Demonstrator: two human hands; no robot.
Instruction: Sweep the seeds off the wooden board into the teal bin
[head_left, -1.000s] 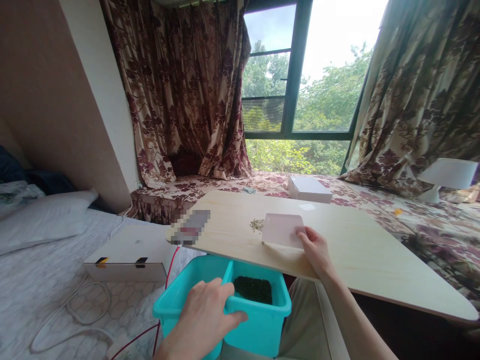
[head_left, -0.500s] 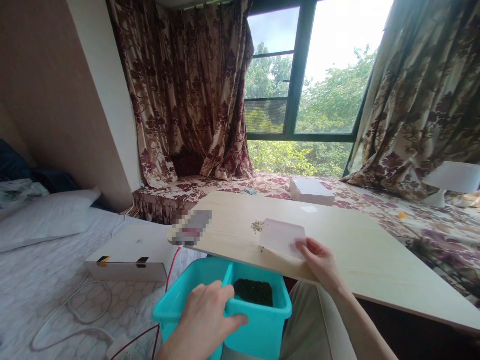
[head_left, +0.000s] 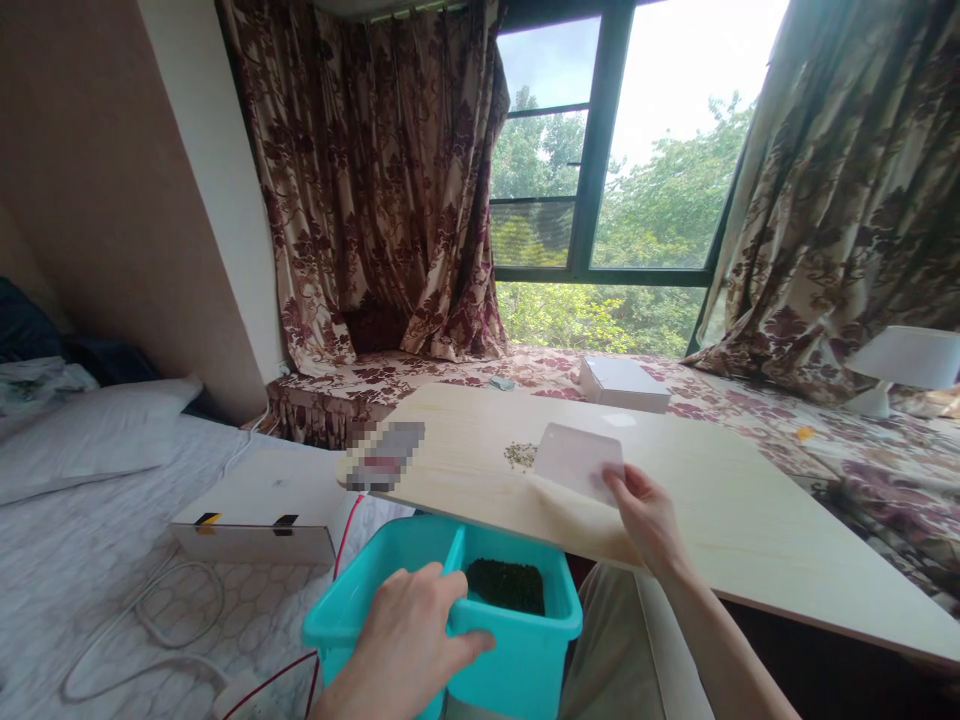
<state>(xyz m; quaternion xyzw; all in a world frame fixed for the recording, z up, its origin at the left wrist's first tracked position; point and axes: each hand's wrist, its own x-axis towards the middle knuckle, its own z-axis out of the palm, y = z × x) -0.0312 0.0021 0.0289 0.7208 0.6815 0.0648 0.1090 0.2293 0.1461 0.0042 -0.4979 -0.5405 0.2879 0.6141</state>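
My right hand [head_left: 646,512] pinches the lower right corner of a thin, pale card [head_left: 576,455] with rounded corners, tilted over the wooden board [head_left: 697,480]. Just left of the card lies a small scatter of tan, seed-like bits [head_left: 519,455]. My left hand [head_left: 420,625] is closed over the near rim of a turquoise two-compartment bin [head_left: 517,650], at the divider. Dark, crumbly material [head_left: 506,585] lies in the bin's right compartment. The bin stands below the board's near edge.
A pixelated, phone-like object [head_left: 386,456] lies at the board's left end, a red cable [head_left: 349,535] running down from it. A white box [head_left: 259,505] sits on the bed at left. Behind the board is another white box [head_left: 626,383]; a lamp [head_left: 904,358] stands far right.
My right hand has moved the card a little to the right and up, away from the bits, showing more of them. My left hand stays on the bin.
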